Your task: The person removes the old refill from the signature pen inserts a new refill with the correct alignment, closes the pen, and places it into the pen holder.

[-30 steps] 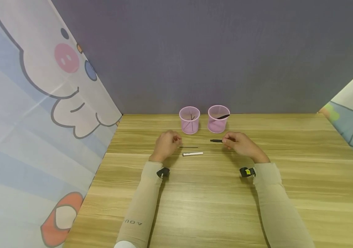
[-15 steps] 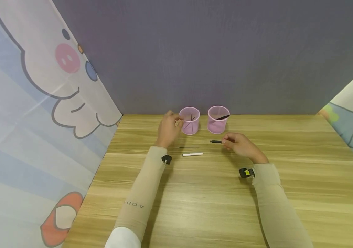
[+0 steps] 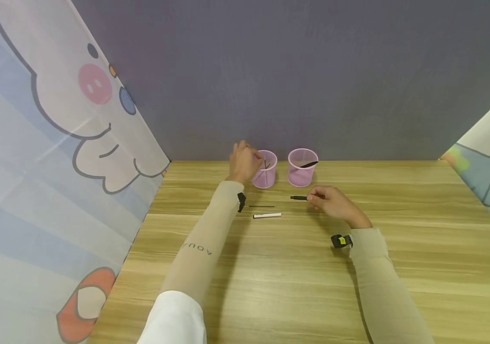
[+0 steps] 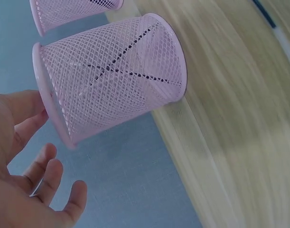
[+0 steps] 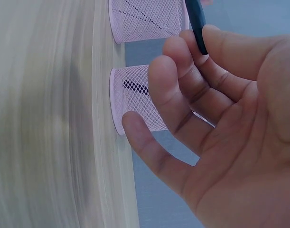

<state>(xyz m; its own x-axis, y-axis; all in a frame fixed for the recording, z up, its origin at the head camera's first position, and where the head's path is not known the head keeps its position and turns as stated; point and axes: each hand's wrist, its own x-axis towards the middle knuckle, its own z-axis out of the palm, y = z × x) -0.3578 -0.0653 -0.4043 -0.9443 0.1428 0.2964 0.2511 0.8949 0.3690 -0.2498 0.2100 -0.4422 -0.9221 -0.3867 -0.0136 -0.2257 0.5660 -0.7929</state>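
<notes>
My left hand (image 3: 244, 163) is at the left pink mesh pen cup (image 3: 265, 179); in the left wrist view its thumb and index finger reach the rim and its other fingers are loosely bent. Several thin dark pen refills (image 4: 121, 57) lean crosswise inside this cup. With thumb and fingertips, my right hand (image 3: 328, 200) pinches a black pen barrel (image 3: 298, 198), held level over the table. In the right wrist view, the black barrel (image 5: 195, 21) shows at the top between thumb and fingers. On the table lie a thin dark refill (image 3: 262, 206) and a white pen-like stick (image 3: 267, 215) with a black end.
A second pink mesh cup (image 3: 300, 177) stands to the right of the first, with a black pen part (image 3: 309, 164) leaning out over its rim. Behind the wood-grain table (image 3: 296, 286) rises a grey wall (image 3: 288, 76). Cartoon-print curtains hang at both sides.
My left hand has moved forward from beside the refill on the table to the left cup's rim. My right hand stays in place, still holding the black pen barrel.
</notes>
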